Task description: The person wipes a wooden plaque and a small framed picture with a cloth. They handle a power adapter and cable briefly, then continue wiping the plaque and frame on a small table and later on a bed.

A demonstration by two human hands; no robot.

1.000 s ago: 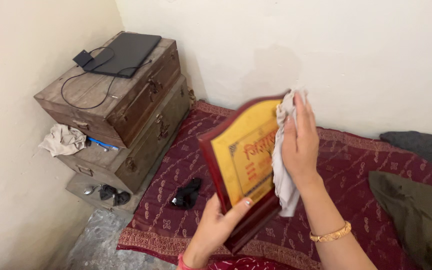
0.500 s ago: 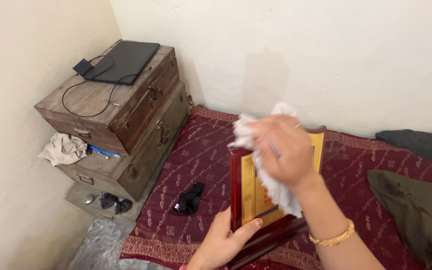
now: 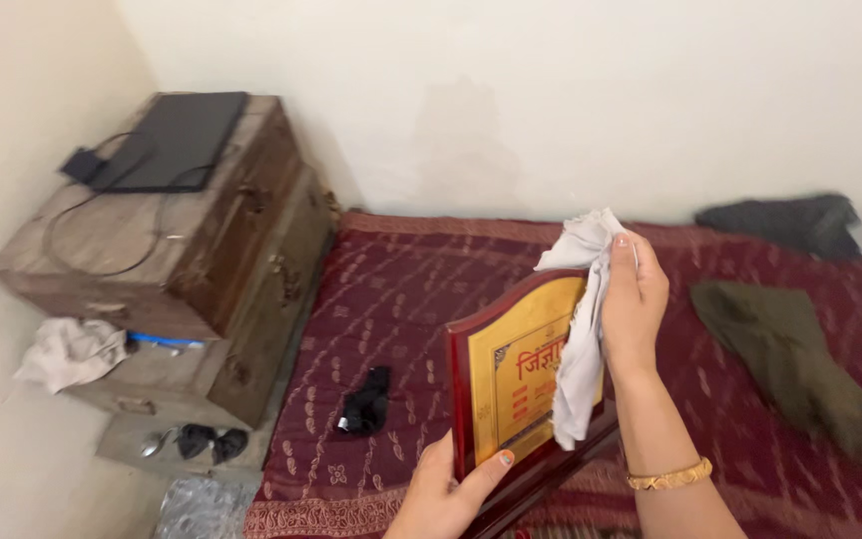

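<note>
At frame centre the left hand (image 3: 446,489) gripped the plaque (image 3: 521,374) by its lower edge, best held steady, while the right hand (image 3: 633,299) pressed a white cloth (image 3: 581,339) flat against its face

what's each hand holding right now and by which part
The left hand grips the wooden plaque at its lower left edge, thumb on the front. The right hand presses a white cloth against the plaque's upper right edge.
</note>
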